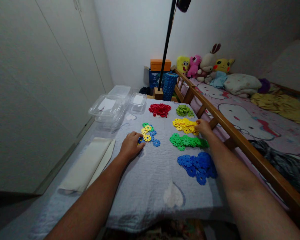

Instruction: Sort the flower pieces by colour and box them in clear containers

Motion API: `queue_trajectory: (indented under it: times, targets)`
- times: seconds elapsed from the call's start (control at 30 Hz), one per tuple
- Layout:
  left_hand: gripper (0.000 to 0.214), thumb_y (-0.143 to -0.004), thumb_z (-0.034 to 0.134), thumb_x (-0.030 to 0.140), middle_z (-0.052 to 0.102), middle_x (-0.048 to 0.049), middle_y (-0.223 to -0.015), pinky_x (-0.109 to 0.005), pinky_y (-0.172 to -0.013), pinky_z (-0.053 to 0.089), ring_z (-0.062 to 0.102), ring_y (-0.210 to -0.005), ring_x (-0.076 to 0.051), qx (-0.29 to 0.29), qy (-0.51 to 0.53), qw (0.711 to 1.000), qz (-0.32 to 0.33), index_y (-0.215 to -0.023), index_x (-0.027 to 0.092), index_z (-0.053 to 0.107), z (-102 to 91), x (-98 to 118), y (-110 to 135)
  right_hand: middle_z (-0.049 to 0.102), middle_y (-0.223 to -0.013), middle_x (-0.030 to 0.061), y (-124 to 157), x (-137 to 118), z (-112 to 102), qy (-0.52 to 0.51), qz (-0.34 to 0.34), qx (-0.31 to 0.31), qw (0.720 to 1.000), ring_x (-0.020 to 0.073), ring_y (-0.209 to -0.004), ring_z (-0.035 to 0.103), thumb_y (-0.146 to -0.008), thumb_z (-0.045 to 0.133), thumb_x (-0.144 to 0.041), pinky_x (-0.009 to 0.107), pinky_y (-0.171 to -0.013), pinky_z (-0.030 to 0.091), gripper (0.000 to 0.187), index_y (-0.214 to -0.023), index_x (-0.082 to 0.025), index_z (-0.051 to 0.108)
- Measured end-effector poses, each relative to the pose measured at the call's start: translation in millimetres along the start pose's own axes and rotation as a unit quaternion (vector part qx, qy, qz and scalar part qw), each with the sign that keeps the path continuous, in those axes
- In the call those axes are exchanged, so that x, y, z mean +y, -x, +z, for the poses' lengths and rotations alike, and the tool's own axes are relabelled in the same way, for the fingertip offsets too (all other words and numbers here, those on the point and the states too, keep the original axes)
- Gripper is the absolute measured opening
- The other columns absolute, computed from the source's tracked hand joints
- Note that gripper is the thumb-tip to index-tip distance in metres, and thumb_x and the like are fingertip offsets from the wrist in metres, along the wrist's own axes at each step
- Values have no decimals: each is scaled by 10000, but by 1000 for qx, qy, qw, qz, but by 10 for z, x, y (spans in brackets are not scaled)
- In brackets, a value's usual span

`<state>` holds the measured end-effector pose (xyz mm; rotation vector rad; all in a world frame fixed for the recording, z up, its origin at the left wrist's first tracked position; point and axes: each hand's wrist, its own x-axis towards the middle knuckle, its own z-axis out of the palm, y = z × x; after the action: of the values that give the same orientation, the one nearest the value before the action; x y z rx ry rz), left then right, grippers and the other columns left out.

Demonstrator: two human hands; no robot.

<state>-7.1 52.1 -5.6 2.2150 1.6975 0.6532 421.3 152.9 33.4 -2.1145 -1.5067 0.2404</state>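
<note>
Left hand: I see the left hand [132, 145] just left of the frame's centre, fingers curled with the thumb below, at a dark blue disc [140, 140]; whether they pinch it I cannot tell.
Right hand: I find the right hand [203, 128] right of centre, fingers bent, touching the right end of the yellow pile [184, 125]; whether a piece is pinched I cannot tell.
Mixed discs: yellow, green and blue discs [147, 137] at the centre, beside the left fingertips.
Sorted piles: green pile [186, 141] below the yellow, blue pile [196, 162] lower still; red pile [160, 108] and lime pile [183, 110] above.
Tablecloth: grey-blue tablecloth [150, 181] under all piles.
Left side: clear plastic containers [108, 108]; folded cloth [88, 163] below them.
Right side: wooden bed rail [215, 114].
Upper right: stuffed toys [195, 65] along the wall.
</note>
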Motion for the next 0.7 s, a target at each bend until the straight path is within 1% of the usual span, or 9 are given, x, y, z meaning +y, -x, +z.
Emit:
queue_trajectory:
  times: [0.1, 0.23, 0.33, 0.4, 0.47, 0.53, 0.63, 0.7]
  targets:
    - [327, -864, 662, 359, 666, -107, -1180, -422, -1018, 488, 601, -1140, -292, 2, 0, 1000, -1, -1160, 233, 718, -3, 4, 4, 756, -967, 107, 7, -7, 12, -11, 3, -1, 1000, 279, -1000, 708, -581, 638, -75, 388, -951, 543, 349, -908, -163, 725]
    - [344, -872, 651, 356, 665, -123, -1194, -431, -1025, 485, 599, -1144, -299, -4, -4, 1000, -3, -1174, 205, 712, -8, 9, 1, 763, -1017, 129, 41, -3, -29, -31, 8, 5, 999, 280, -1005, 718, -606, 617, -99, 378, -949, 548, 360, -945, -143, 734]
    - [348, -862, 658, 365, 666, -120, -1192, -434, -1029, 485, 602, -1143, -301, -5, -3, 1000, -2, -1171, 216, 713, -17, 10, -3, 759, -1051, 132, 71, -21, -80, -47, 15, 20, 999, 269, -1004, 712, -639, 589, -121, 375, -934, 551, 408, -1023, -125, 729]
    - [370, -845, 668, 370, 665, -120, -1196, -436, -1036, 483, 601, -1148, -304, -8, 1, 1000, 3, -1180, 219, 712, -24, 7, -4, 752, -1084, 133, 108, -84, -106, -59, 17, 30, 998, 251, -999, 706, -670, 576, -142, 353, -907, 554, 433, -1077, -113, 719]
    - [401, -827, 666, 346, 661, -128, -1205, -436, -1043, 480, 603, -1146, -307, -12, 7, 1000, 11, -1200, 206, 708, -30, -2, -4, 746, -1112, 135, 179, -213, -113, -88, 6, 37, 995, 237, -980, 702, -707, 579, -172, 336, -878, 555, 425, -1104, -106, 715]
    - [431, -803, 649, 282, 661, -131, -1205, -438, -1044, 479, 606, -1133, -304, -18, 12, 1000, 18, -1222, 197, 701, -34, -13, -4, 744, -1120, 134, 301, -415, -91, -131, -21, 24, 991, 229, -954, 700, -745, 593, -201, 337, -865, 556, 390, -1103, -108, 717]
    - [509, -743, 639, 203, 659, -125, -1218, -447, -1045, 478, 604, -1133, -306, -27, 14, 999, 22, -1251, 210, 686, -44, -27, -2, 747, -1095, 114, 601, -803, 16, -160, -86, -47, 982, 211, -930, 696, -797, 607, -210, 334, -862, 552, 317, -1083, -127, 716]
    - [555, -715, 639, 180, 651, -125, -1247, -450, -1056, 472, 597, -1159, -312, -34, 17, 999, 23, -1268, 213, 675, -59, -29, 1, 744, -1095, 105, 871, -1056, 136, -138, -153, -115, 972, 202, -948, 689, -834, 625, -210, 334, -896, 538, 296, -1106, -136, 712]
